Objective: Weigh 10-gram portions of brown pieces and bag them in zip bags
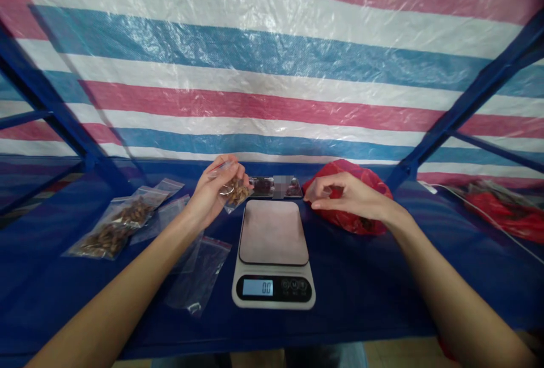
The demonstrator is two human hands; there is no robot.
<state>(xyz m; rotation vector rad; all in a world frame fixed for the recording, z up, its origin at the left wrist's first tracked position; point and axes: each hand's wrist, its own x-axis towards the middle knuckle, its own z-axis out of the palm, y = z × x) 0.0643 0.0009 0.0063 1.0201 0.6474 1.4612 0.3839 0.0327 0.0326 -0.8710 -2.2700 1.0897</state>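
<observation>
My left hand (pixel 216 191) is closed around a small clear zip bag (pixel 236 193) with light brown dried pieces in its bottom. It holds the bag up, just left of a kitchen scale (pixel 274 232). The scale's plate is bare and its display reads 0.0. My right hand (pixel 346 193) hovers by the near left side of a red plastic bag (pixel 374 189), palm down. Its fingers are curved, with a gap between thumb and forefinger and nothing seen in them. The red bag's contents are mostly hidden.
Filled zip bags (pixel 114 229) of brown pieces lie at the left, beside flat empty zip bags (pixel 199 277). A phone (pixel 276 187) lies behind the scale. Another red bag (pixel 510 215) and a white cable (pixel 488 218) are at the right. Blue frame bars flank the blue table (pixel 361 300).
</observation>
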